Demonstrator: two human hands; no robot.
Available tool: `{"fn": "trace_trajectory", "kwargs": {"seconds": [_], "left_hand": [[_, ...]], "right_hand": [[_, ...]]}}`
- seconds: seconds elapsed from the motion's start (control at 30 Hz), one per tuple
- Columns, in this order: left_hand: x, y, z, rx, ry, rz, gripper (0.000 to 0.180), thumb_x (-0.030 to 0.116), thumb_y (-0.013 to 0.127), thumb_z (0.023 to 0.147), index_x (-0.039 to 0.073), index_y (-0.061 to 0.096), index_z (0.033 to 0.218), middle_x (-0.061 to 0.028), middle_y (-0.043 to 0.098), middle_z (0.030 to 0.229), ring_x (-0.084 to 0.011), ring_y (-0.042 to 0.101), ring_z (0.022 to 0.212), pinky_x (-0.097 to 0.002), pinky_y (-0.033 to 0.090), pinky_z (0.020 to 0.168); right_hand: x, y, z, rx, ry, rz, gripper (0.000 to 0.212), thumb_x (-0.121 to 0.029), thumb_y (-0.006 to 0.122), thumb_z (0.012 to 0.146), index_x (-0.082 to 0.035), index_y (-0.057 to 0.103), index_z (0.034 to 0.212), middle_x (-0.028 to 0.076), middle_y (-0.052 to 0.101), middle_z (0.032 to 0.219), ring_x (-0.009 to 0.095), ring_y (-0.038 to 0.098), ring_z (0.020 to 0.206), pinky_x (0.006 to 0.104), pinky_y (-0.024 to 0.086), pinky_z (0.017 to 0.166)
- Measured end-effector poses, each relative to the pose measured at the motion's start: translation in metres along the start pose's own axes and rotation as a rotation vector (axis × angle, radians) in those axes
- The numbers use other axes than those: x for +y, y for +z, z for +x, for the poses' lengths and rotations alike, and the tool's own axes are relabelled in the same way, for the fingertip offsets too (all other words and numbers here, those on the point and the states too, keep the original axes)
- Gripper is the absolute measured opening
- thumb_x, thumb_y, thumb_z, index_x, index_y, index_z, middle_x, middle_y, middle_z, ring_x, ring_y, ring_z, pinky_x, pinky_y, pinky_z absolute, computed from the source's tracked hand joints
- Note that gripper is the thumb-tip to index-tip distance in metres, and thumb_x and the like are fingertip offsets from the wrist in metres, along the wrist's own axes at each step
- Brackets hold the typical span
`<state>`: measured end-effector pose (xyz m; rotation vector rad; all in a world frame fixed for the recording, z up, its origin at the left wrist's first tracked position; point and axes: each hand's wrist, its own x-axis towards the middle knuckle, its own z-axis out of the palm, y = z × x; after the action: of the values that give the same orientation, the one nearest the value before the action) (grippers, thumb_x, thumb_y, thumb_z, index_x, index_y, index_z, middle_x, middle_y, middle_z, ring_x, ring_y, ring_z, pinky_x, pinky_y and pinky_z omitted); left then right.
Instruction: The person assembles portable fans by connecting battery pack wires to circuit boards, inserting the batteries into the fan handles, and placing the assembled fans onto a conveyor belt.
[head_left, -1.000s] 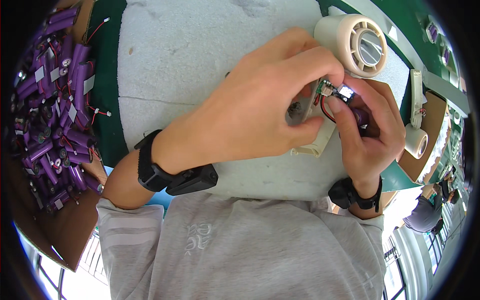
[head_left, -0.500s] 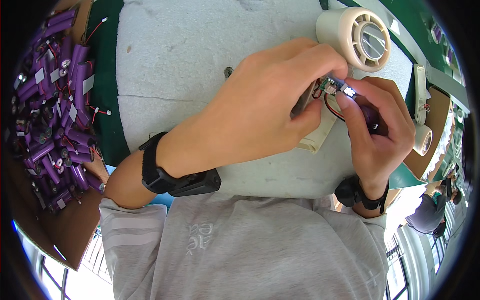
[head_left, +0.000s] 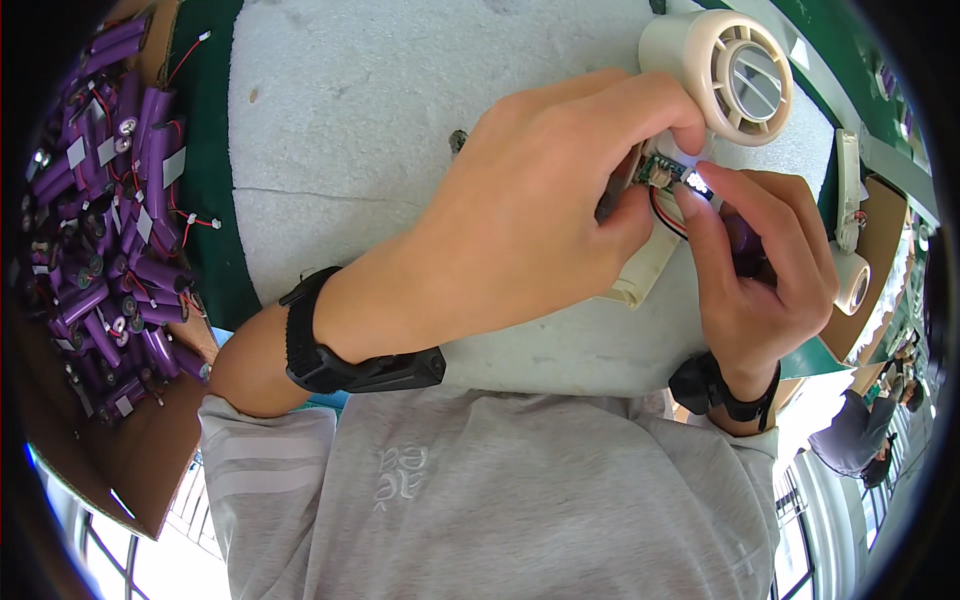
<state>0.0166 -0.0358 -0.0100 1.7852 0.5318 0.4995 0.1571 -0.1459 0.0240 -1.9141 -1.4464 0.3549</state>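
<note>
A small green circuit board (head_left: 660,172) with a connector and glowing white lights at one end is between my two hands. My left hand (head_left: 530,200) is closed, its thumb and fingers gripping at the board's left end; the exact contact is partly hidden. My right hand (head_left: 770,250) pinches the lit end between thumb and index finger. A purple battery cell (head_left: 742,240) lies under its curled fingers, mostly covered. Red and black wires (head_left: 668,216) bend down from the board. Below them shows part of a cream plastic housing (head_left: 643,274). Just beyond my hands is a cream round fan head (head_left: 745,80).
At the left, a cardboard box (head_left: 120,480) holds many purple battery cells (head_left: 150,230) with wires. The worktop has a pale foam pad (head_left: 340,120). To the right are another cream part (head_left: 848,190), a small round fan (head_left: 852,283) and a carton (head_left: 880,230). A person (head_left: 850,430) is farther off.
The fan head has shifted slightly to the right in view. My hands have moved only a little, both still at the lit board, whose lights now face slightly differently.
</note>
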Motion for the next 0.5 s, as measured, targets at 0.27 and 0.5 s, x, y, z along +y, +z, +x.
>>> {"fn": "trace_trajectory", "kwargs": {"seconds": [0.27, 0.5], "left_hand": [[-0.0001, 0.0020, -0.0004, 0.028, 0.003, -0.006, 0.035, -0.012, 0.058, 0.072, 0.006, 0.058, 0.102, -0.0009, 0.062, 0.089, -0.0109, 0.058, 0.069, -0.0243, 0.049, 0.061], [-0.0017, 0.0005, -0.0010, 0.026, 0.016, -0.019, 0.036, -0.011, 0.059, 0.072, 0.006, 0.057, 0.103, -0.0019, 0.061, 0.088, -0.0114, 0.059, 0.070, -0.0247, 0.050, 0.063]], "right_hand": [[0.0065, 0.0033, 0.0009, 0.045, -0.191, -0.065, 0.025, 0.008, 0.077, 0.071, 0.001, 0.073, 0.095, 0.009, 0.065, 0.084, 0.011, 0.056, 0.064, 0.0215, 0.041, 0.051], [0.0070, 0.0043, 0.0008, 0.060, -0.222, -0.093, 0.027, 0.008, 0.077, 0.070, 0.000, 0.073, 0.096, 0.010, 0.065, 0.084, 0.011, 0.055, 0.063, 0.0222, 0.040, 0.050]]}}
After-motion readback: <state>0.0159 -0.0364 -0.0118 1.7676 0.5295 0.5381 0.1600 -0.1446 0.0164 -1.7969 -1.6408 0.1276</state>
